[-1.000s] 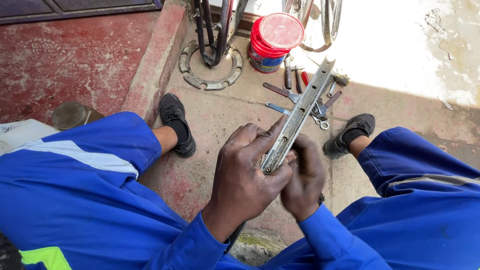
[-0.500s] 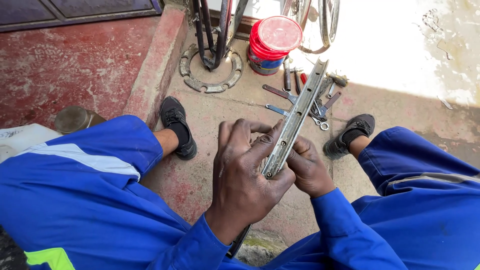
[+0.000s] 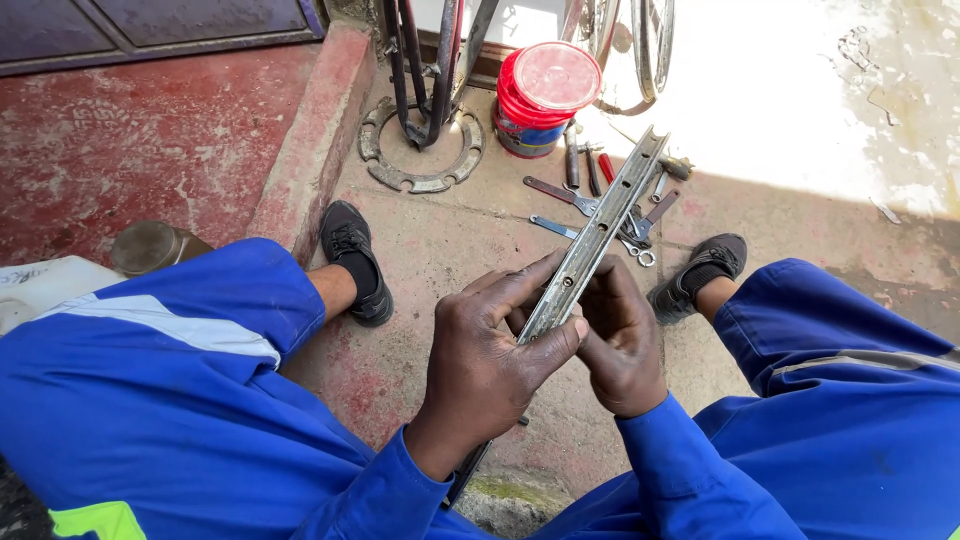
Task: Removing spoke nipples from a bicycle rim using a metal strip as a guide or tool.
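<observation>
Centre frame, the long grey channelled metal strip (image 3: pixel 600 225) slants up towards the upper right, gripped at its lower part. The left hand (image 3: pixel 490 365) wraps it, thumb pressed on the edge; the right hand (image 3: pixel 620 335) curls round from behind. Beyond, spanners (image 3: pixel 575 200) and a red lidded plastic tub (image 3: pixel 540 95) sit on the concrete floor (image 3: pixel 450 250)

Hard daylight falls from the upper right of the frame, bleaching the concrete floor (image 3: pixel 800 90) there to white glare (surface detail is lost). The lower half lies in even shade, sharply focused. Straight lines bow slightly toward the frame edges.
</observation>
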